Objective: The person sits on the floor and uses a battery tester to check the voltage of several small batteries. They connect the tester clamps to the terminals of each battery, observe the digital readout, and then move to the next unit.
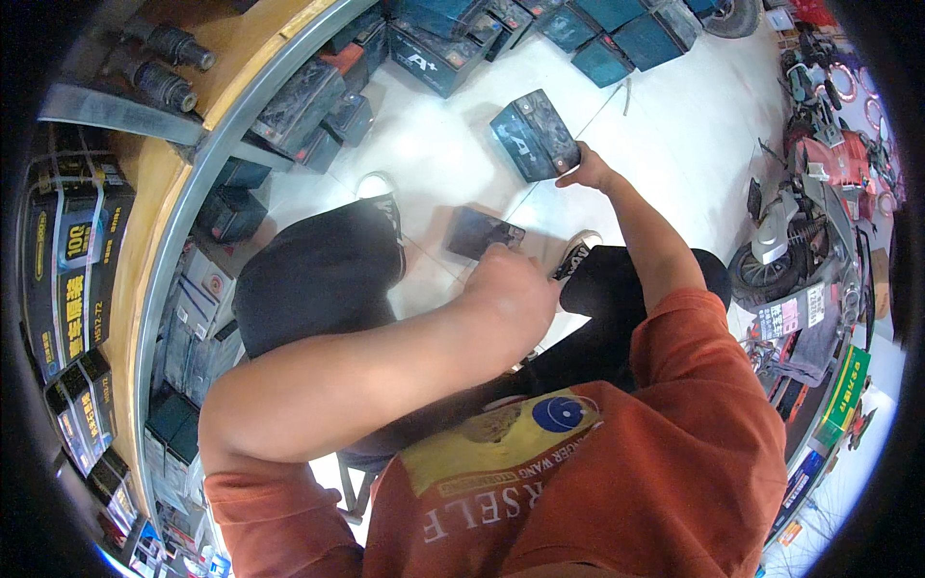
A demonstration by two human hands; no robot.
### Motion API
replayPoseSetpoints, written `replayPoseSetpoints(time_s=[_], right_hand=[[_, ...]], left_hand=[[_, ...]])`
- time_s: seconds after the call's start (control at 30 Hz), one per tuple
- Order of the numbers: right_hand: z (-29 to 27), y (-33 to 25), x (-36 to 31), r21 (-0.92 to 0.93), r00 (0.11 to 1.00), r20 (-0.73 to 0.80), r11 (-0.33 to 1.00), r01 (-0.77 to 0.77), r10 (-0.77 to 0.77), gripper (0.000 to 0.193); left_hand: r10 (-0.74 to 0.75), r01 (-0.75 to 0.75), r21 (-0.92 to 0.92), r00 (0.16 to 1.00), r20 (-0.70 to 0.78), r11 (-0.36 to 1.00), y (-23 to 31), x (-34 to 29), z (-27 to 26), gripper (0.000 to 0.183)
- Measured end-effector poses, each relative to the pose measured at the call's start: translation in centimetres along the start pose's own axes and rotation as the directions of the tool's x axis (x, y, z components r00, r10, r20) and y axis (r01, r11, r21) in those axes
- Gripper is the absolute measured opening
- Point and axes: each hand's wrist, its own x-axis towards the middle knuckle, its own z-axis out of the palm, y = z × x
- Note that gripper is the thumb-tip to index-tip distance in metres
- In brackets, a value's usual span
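Right hand [588,173] gripping one end of the large battery [528,137], seen against the pale floor [665,116]. Left hand [509,279] at the small battery [472,233] (fingers mostly hidden; I can't tell if it grips). Farther out I see stacked batteries [617,40] ahead, shelf [249,82] left, motorbike [782,239] right.

The battery [528,140] at one o'clock is black with a bluish sheen and bold white marks; the box [468,234] just above centre is dark blue-grey. Farther out at one o'clock, the stacked batteries [647,42] look dark teal. The person's shirt [665,472], at six, is rusty orange, its yellow print bearing a blue disc and white lettering below. Black cartons [114,226] with yellow print fill nine o'clock. The floor [694,116] is white, lined with thin dark joints.
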Motion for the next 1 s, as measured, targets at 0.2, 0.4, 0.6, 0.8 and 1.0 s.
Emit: replayPoseSetpoints(time_s=[0.2, 0.4, 0.6, 0.8, 1.0], right_hand=[[1.2, -1.6, 0.9, -0.001, 0.986, -0.159, 0.999, 0.042, -0.042, 0.105], [0.7, -3.9, 1.3, -0.205, 0.987, -0.156, 0.976, -0.071, 0.040, 0.091], [0.9, -3.9, -0.1, -0.282, 0.992, -0.109, 0.959, 0.037, -0.070, 0.088], [2.0, -5.0, -2.8, -0.409, 0.975, 0.069, 0.885, 0.221, -0.212, 0.082], [1.3, -6.1, -1.7, -0.411, 0.842, 0.435, 0.762, 0.500, -0.318, 0.084]], left_hand=[[0.022, -0.024, 0.043, 0.999, 0.039, 0.999, -0.1, 0.7, -0.4, 0.019], [-0.009, 0.008, 0.023, 0.998, 0.063, 1.000, -0.5, 2.1, -0.2, 0.019], [-0.031, 0.029, 0.037, 0.998, 0.047, 0.999, -0.9, 3.0, -0.1, 0.020], [-0.007, 0.005, 0.040, 0.998, 0.069, 0.999, -1.2, 2.7, -0.7, 0.019], [-0.040, 0.041, -0.021, 0.998, 0.038, 0.999, -1.9, 2.7, -1.5, 0.021]])
